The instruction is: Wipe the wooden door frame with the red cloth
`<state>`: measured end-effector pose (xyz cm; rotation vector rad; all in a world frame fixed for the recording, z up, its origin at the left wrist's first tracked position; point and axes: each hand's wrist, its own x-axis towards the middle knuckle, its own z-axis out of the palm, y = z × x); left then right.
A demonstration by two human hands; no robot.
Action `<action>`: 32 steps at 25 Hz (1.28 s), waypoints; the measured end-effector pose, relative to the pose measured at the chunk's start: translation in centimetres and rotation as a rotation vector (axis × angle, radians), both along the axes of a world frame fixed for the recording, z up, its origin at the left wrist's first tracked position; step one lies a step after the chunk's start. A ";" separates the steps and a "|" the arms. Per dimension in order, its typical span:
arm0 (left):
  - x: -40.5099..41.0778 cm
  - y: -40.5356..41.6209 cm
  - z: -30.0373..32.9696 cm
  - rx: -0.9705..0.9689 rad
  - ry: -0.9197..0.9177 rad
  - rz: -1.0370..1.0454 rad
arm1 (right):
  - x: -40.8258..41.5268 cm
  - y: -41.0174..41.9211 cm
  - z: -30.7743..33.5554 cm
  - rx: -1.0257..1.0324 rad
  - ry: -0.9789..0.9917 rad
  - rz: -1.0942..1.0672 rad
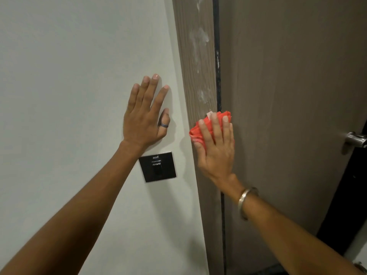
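**Cloth on the frame, left hand flat on the wall**

Right hand (215, 147) is spread flat, palm pressing the red cloth (200, 128) against the frame (195, 76), fingers (225, 126) pointing up. The cloth is bunched under the palm, poking out past the fingertips and to the left of the thumb. A metal bangle (245, 202) sits on that wrist.

Left hand (145, 114) is wide open, holding nothing, laid flat on the white wall (69, 86) just beside the frame. There's a ring (164, 125) on the thumb.

Above the cloth, whitish smears (199, 38) run up the wood grain. A dark strip (218, 76) separates frame from door (288, 86), which fills the right side; its metal handle (356, 139) shows at the far right edge. Below the left wrist, a black switch plate (157, 167) is set in the wall.
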<state>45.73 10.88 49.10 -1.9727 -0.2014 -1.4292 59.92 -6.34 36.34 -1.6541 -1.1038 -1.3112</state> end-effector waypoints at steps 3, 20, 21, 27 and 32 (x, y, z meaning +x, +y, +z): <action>0.1 -0.2 -0.2 0.008 0.005 0.009 | 0.3 0.1 0.4 -0.013 -0.022 -0.022; 0.5 -1.6 1.6 -0.196 -0.078 0.071 | 0.2 0.6 9.2 -0.022 -0.163 -0.071; 0.7 -1.6 2.5 -0.209 -0.096 0.084 | 0.2 0.5 9.7 -0.025 -0.153 -0.089; 1.0 -2.0 5.2 -0.224 -0.097 0.047 | 1.1 -0.8 11.7 -0.117 -0.252 -0.085; 0.8 -1.3 7.6 -0.127 -0.028 0.054 | 1.3 -1.5 14.0 -0.098 -0.226 -0.071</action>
